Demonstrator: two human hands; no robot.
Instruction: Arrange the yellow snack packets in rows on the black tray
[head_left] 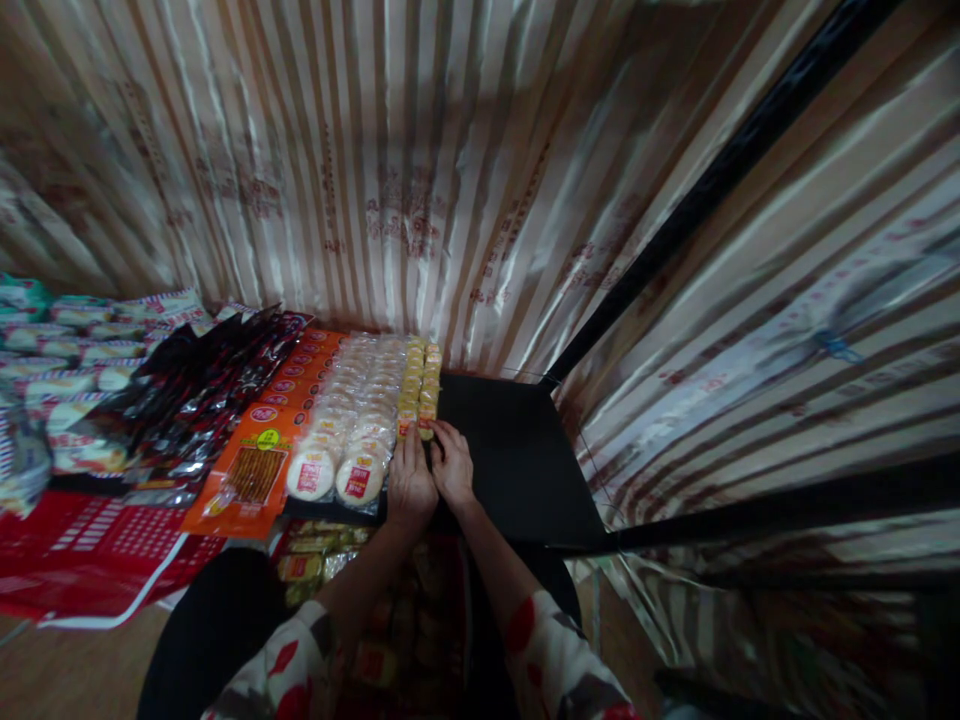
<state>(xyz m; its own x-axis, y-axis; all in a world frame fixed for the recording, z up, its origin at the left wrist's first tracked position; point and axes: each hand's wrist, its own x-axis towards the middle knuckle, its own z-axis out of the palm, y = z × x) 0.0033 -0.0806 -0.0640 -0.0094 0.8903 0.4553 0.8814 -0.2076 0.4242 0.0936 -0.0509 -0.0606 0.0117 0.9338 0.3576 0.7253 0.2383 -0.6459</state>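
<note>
Near yellow packets (417, 405) half hidden under left hand (410, 483), right hand (453, 466).

Shiny striped curtains (420, 170) are hanging from 9 to 3 o'clock; a wooden floor (67, 670) is showing at 8 o'clock, dimly lit.

Illumination is dim and warm overall. Light falls from above onto the striped foil backdrop (420, 170), which carries streaked glare from 10 to 2 o'clock. The black shelf (517, 450) reads as a flat dark patch without surface detail. Heavy shadow lies at 6 o'clock. Wide-angle distortion bends straight lines toward the edges, strongest at 3 o'clock. Motion blur softens the 4 and 9 o'clock margins; the centre is moderately sharp.
</note>
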